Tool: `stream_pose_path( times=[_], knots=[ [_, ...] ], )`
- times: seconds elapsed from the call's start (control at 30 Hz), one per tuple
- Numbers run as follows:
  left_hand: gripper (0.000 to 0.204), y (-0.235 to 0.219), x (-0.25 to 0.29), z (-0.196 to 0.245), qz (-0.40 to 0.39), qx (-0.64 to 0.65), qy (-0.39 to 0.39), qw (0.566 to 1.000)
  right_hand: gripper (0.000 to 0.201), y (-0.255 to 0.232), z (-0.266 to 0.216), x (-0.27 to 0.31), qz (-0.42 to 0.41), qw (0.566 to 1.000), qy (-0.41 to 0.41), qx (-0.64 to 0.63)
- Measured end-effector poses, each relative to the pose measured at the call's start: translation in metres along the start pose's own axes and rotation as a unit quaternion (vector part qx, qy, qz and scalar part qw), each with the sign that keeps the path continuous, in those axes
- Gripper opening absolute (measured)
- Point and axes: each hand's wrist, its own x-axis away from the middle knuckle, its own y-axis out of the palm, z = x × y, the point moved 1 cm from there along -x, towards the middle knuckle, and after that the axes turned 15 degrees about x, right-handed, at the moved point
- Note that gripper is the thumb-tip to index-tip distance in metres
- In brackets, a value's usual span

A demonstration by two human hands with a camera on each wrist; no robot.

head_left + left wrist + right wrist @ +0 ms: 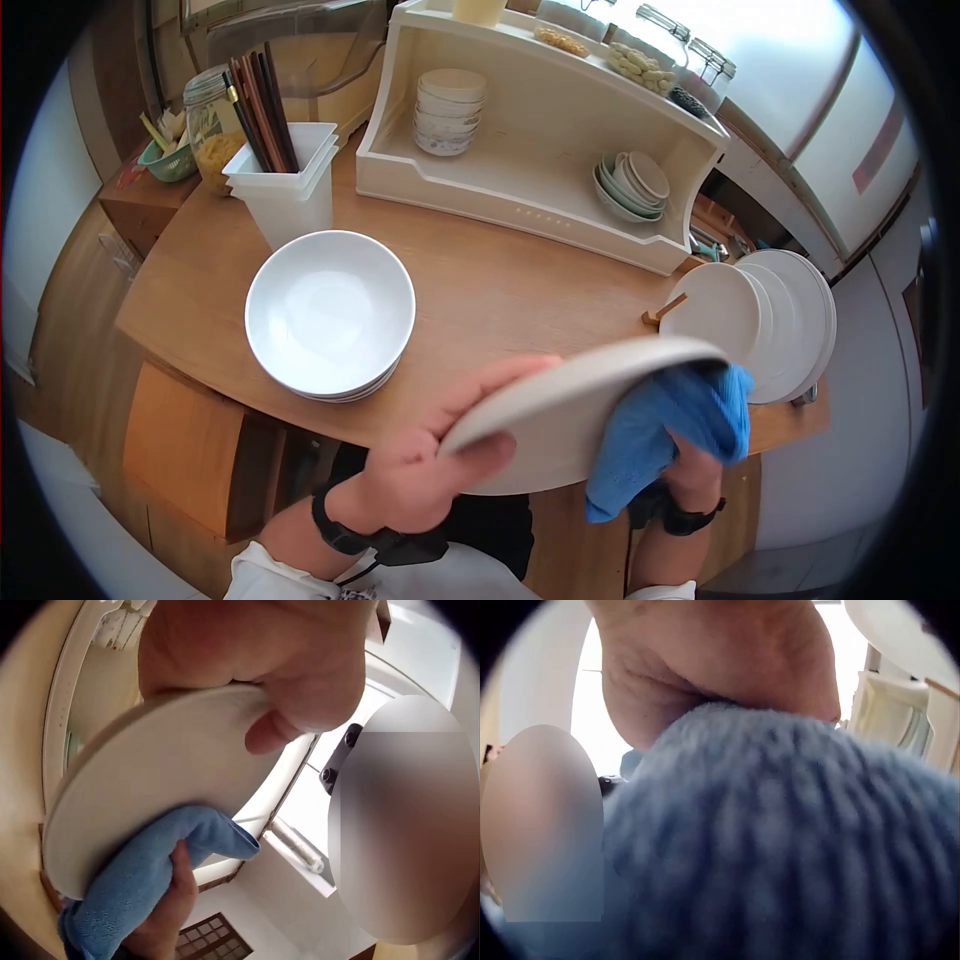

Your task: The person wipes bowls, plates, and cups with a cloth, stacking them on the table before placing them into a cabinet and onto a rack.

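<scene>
My left hand (425, 465) grips a white plate (560, 415) by its left edge, thumb lying on the face toward me. The plate is held tilted over the table's front edge. A blue cloth (665, 425) is bunched in my right hand (695, 470) and wraps the plate's right rim. In the left wrist view the cloth (142, 877) lies along the lower edge of the plate (165, 765), with the right thumb over it. The cloth (780, 825) fills most of the right wrist view, hiding the right fingers.
A stack of white bowls (330, 315) stands left on the wooden table (480, 290). Plates (790, 320) stand upright in a rack at right. Behind are a cream shelf (540, 130) with small bowls and dishes, and a white holder (290, 200) with chopsticks.
</scene>
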Motion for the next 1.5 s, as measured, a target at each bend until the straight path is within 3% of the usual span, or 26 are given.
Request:
stream_pose_path(
  times=[0.03,0.07,0.1,0.13,0.17,0.23,0.33,0.4,0.47,0.5,0.53,0.6,0.63,0.67,0.73,0.87,0.93,0.97,1.0,1.07,1.13,1.2,1.27,1.4,1.43,1.5],
  knots=[
    [0.049,0.000,0.000,-0.005,0.046,0.072,0.029,0.996,0.037,-0.003,0.010,0.005,0.074,0.923,-0.147,0.349],
    [0.047,0.000,-0.001,-0.009,0.091,0.143,0.059,0.984,0.040,-0.001,0.020,0.010,0.137,0.701,-0.275,0.643],
    [0.046,0.001,0.000,-0.013,0.085,0.026,0.130,0.988,0.040,0.006,0.032,0.015,0.134,0.701,-0.278,0.643],
    [0.046,0.007,0.002,-0.018,0.089,0.025,0.133,0.987,0.041,0.016,0.048,0.020,0.179,0.902,-0.183,0.349],
    [0.045,0.014,0.004,-0.024,0.128,0.102,0.174,0.971,0.043,0.031,0.067,0.024,0.201,0.978,-0.059,0.006],
    [0.047,0.019,0.005,-0.030,0.120,0.197,0.244,0.942,0.041,0.081,0.079,0.035,0.189,0.973,0.004,-0.133],
    [0.048,0.021,0.013,-0.044,0.139,0.274,0.206,0.929,0.040,0.096,0.084,0.039,0.159,0.973,0.014,-0.168],
    [0.051,0.020,0.018,-0.047,0.159,0.326,0.145,0.921,0.038,0.043,0.084,0.041,0.160,0.987,0.011,0.005],
    [0.055,0.012,0.021,-0.034,0.054,0.113,0.074,0.989,0.040,-0.006,0.066,0.045,0.150,0.978,-0.023,0.140],
    [0.056,-0.001,0.013,-0.022,-0.051,0.011,0.099,0.994,0.032,-0.014,0.039,0.045,0.164,0.899,-0.107,0.392],
    [0.054,0.000,0.011,-0.014,-0.060,0.056,0.057,0.995,0.024,-0.014,0.023,0.046,0.165,0.750,-0.182,0.614],
    [0.059,0.002,0.013,0.000,-0.001,0.000,0.000,1.000,0.035,-0.003,0.025,0.049,0.195,0.879,-0.102,0.422],
    [0.059,0.006,0.013,-0.001,0.001,0.002,0.003,1.000,0.040,0.012,0.037,0.047,0.237,0.903,-0.075,0.350],
    [0.054,0.014,0.013,-0.006,0.045,0.144,0.017,0.988,0.046,0.034,0.054,0.044,0.277,0.920,-0.048,0.274],
    [0.049,0.023,0.013,-0.022,0.090,0.282,0.036,0.954,0.051,0.091,0.078,0.035,0.332,0.941,-0.042,-0.056],
    [0.049,0.018,0.020,-0.048,0.172,0.257,0.084,0.947,0.041,0.090,0.092,0.045,0.204,0.960,-0.002,-0.190],
    [0.048,0.010,0.026,-0.040,0.131,0.115,0.056,0.983,0.041,0.035,0.079,0.044,0.128,0.991,0.028,-0.010],
    [0.049,0.006,0.023,-0.034,0.067,0.116,0.109,0.985,0.036,0.002,0.058,0.052,0.104,0.908,-0.107,0.391],
    [0.050,-0.001,0.021,-0.027,0.004,0.117,0.165,0.979,0.032,-0.016,0.045,0.059,0.057,0.655,-0.222,0.720],
    [0.048,-0.008,0.024,-0.024,-0.029,0.126,0.135,0.982,0.026,0.008,0.009,0.049,0.108,0.829,0.009,0.549],
    [0.046,-0.008,0.029,-0.026,0.074,0.146,0.051,0.985,0.026,0.027,0.029,0.050,0.145,0.857,0.007,0.494],
    [0.040,0.001,0.036,-0.043,0.094,0.242,0.060,0.964,0.041,0.029,0.082,0.061,0.324,0.897,-0.143,0.266],
    [0.037,0.013,0.035,-0.057,0.123,0.318,0.165,0.925,0.051,0.079,0.090,0.058,0.240,0.965,-0.026,-0.101],
    [0.041,0.019,0.029,-0.064,0.150,0.267,0.195,0.932,0.047,0.088,0.128,0.061,0.310,0.941,0.040,-0.128],
    [0.041,0.017,0.029,-0.060,0.151,0.267,0.195,0.932,0.047,0.053,0.133,0.062,0.233,0.970,0.022,0.071],
    [0.046,0.009,0.027,-0.042,0.121,0.185,0.202,0.954,0.048,-0.001,0.107,0.064,0.114,0.934,-0.005,0.339]
  ],
)
